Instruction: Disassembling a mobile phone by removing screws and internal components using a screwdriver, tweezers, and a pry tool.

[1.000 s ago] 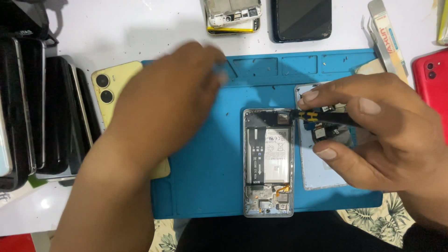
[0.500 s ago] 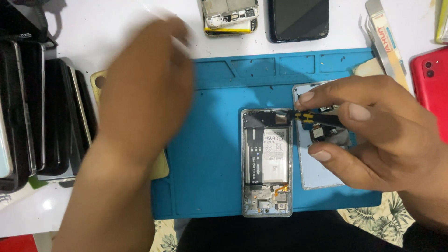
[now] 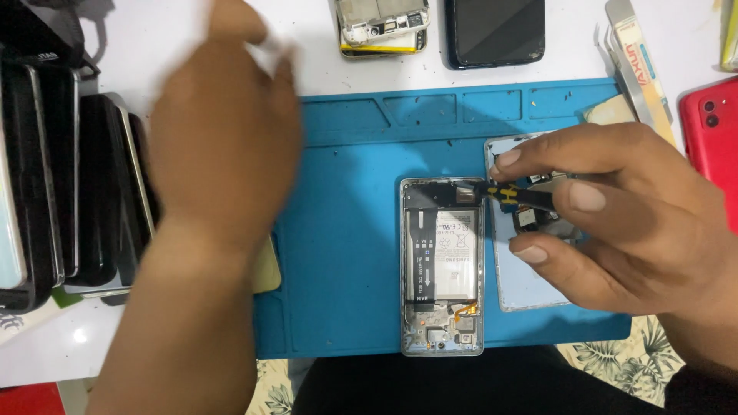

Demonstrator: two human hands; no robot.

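An opened phone (image 3: 442, 265) with its battery and flex cable exposed lies upright on a blue repair mat (image 3: 346, 230). My right hand (image 3: 615, 219) grips a black and yellow screwdriver (image 3: 516, 194), its tip at the phone's top right corner. A pale blue back cover (image 3: 530, 288) lies under that hand. My left hand (image 3: 223, 134) is blurred, stretched out over the mat's left edge toward the top left; something small and white shows at its fingertips, but whether it is held is unclear. It covers most of a yellow phone (image 3: 267, 269).
Several dark phones (image 3: 54, 184) stand in a row at the left. A stripped phone frame (image 3: 382, 23) and a black phone (image 3: 496, 31) lie beyond the mat. A red phone (image 3: 715, 131) and a packaged tool (image 3: 638, 61) sit at the right.
My left hand has swept from above the mat's upper middle to the left and away, over the white table. My right hand and the screwdriver have stayed at the phone's top corner.
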